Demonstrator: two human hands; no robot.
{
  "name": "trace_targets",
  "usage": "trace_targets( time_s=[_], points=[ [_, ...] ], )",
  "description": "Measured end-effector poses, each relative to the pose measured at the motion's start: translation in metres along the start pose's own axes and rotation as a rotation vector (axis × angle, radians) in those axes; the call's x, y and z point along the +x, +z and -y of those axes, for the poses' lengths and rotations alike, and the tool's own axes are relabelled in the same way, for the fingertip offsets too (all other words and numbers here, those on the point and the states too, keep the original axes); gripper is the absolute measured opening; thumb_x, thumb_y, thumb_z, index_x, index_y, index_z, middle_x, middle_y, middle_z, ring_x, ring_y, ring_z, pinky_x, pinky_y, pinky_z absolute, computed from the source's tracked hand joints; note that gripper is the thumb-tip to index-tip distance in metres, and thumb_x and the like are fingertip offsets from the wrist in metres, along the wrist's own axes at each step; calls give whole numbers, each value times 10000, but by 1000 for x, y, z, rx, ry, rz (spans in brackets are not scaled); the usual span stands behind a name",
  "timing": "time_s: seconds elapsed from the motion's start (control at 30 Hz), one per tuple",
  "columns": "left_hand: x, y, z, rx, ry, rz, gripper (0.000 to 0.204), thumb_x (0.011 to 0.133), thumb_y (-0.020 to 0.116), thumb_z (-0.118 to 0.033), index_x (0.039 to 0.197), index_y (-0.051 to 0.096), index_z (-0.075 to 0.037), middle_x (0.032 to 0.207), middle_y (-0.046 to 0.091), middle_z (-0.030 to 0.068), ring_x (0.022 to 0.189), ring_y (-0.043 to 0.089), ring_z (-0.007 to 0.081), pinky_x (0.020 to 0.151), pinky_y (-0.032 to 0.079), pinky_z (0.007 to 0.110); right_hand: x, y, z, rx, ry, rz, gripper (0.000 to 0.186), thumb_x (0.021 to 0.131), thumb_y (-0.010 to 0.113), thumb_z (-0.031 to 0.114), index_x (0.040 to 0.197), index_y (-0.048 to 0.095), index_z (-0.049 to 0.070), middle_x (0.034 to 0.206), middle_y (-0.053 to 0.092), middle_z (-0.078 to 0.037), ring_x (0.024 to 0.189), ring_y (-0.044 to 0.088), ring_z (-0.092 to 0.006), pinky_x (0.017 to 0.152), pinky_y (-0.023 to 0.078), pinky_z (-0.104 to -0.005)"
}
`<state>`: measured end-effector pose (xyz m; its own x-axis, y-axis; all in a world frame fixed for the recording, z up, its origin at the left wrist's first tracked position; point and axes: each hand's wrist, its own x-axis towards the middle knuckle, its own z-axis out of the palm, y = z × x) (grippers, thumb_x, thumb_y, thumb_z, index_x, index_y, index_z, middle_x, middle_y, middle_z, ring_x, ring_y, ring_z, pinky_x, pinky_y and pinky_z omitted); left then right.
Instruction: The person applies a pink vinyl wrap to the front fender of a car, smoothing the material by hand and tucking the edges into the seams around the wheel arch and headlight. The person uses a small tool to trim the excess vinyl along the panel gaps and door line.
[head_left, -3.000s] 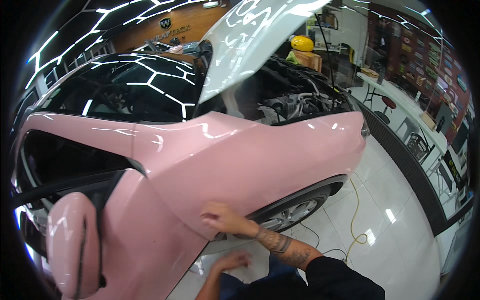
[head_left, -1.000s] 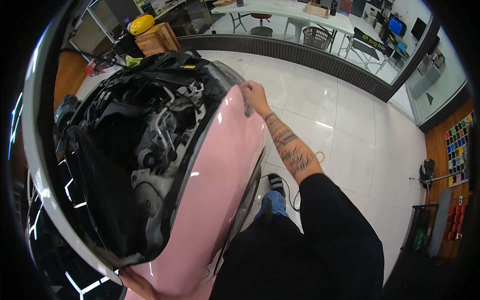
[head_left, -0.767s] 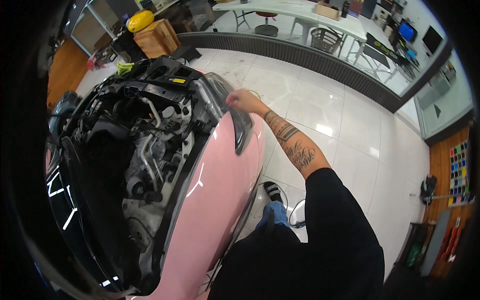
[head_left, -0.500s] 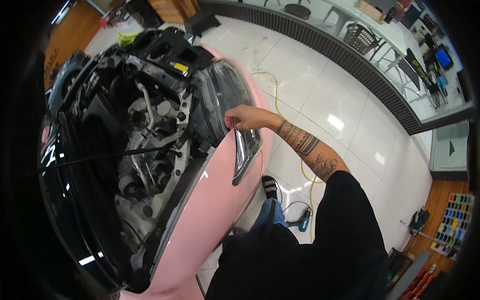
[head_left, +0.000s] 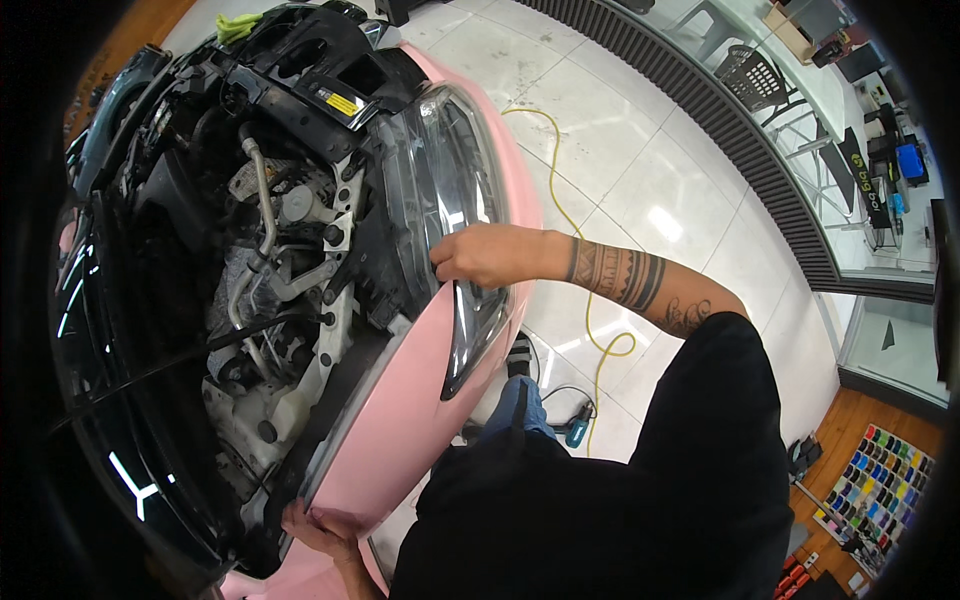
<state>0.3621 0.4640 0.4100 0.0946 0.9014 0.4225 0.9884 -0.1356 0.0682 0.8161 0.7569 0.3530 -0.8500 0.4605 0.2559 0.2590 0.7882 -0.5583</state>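
A pink car (head_left: 420,430) with its hood raised fills the left of the view, its engine bay (head_left: 260,270) open and dark. The headlight (head_left: 450,210) is a long lens set at the car's front corner, its long axis running from the engine bay edge down toward the person, narrow tip nearest them. The right hand (head_left: 490,255) is closed, fingertips pinching at the lens edge. The left hand (head_left: 320,525) presses flat on the pink fender's lower edge. A yellow hose (head_left: 585,300) crosses the white floor (head_left: 640,170). A hard pull could likely tear or crease whatever film is being pinched.
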Motion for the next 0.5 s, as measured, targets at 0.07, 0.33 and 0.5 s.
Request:
trace_targets(
  time_s=[0.07, 0.33, 0.5],
  points=[
    [2, 6, -6, 32, -15, -57, 311, 955, 427, -158, 1133, 514, 82, 1057, 534, 257, 946, 515, 400, 806, 421, 498, 1, 1, 6, -85, -13, 1, 105, 703, 608, 50, 771, 623, -28, 881, 563, -122, 788, 608, -312, 735, 532, -405],
    [4, 5, -8, 105, 3, -59, 321, 977, 429, -176, 1152, 500, 83, 1077, 525, 268, 950, 518, 402, 803, 424, 495, 2, 1, 22, -312, 17, 69, 93, 748, 601, 95, 794, 598, 13, 876, 540, -79, 831, 591, -243, 679, 540, -356],
    [1, 7, -9, 70, -31, -64, 327, 976, 435, -177, 1162, 495, 85, 1086, 524, 268, 957, 516, 403, 811, 423, 501, -3, 7, 26, -413, 14, 14, 115, 756, 596, 118, 798, 572, 13, 846, 524, -70, 807, 572, -223, 641, 525, -338]
  ],
)
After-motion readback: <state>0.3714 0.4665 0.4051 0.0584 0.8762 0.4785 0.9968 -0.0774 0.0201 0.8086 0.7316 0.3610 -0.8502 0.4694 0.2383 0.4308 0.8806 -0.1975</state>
